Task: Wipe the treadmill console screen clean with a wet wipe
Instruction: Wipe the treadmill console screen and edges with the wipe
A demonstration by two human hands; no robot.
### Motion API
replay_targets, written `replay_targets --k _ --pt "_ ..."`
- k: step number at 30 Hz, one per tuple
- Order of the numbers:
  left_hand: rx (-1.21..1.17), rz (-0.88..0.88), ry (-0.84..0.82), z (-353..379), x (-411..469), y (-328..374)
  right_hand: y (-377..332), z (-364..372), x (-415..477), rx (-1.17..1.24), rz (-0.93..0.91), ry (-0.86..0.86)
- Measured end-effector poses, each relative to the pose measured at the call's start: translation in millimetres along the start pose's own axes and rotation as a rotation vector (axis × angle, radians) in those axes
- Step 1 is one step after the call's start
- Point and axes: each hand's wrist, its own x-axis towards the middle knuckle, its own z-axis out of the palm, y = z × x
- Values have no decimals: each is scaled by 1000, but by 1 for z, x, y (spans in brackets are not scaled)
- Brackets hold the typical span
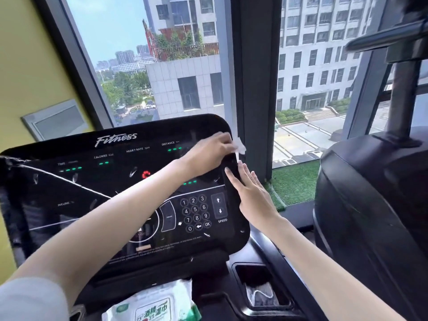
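Observation:
The black treadmill console screen fills the middle of the view, with green readouts, a red light and a number keypad at its lower right. My left hand reaches across to the screen's upper right corner and is closed on a white wet wipe, which sticks out past the console's right edge. My right hand rests flat with fingers spread against the console's right edge, just below the wipe. Most of the wipe is hidden inside my left hand.
A green and white pack of wet wipes lies on the tray below the console. A cup holder at the lower right holds crumpled material. Another black machine stands at the right. Windows lie behind the console.

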Motion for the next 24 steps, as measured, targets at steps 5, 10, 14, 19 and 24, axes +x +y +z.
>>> replay_targets --k 5,10,14,19,24 --pt "-56 -188 201 3 6 -4 -2 2 0 12 6 15" --pt "-31 7 -36 -9 8 4 -5 1 0 16 22 -1" --pt "-13 -187 150 -12 19 -8 -6 3 -1 10 33 -20" --pt "-44 59 -100 -1 1 12 0 8 -23 4 8 -23" --pt "-67 -247 184 -7 18 -10 -2 19 -39 -8 13 -68"
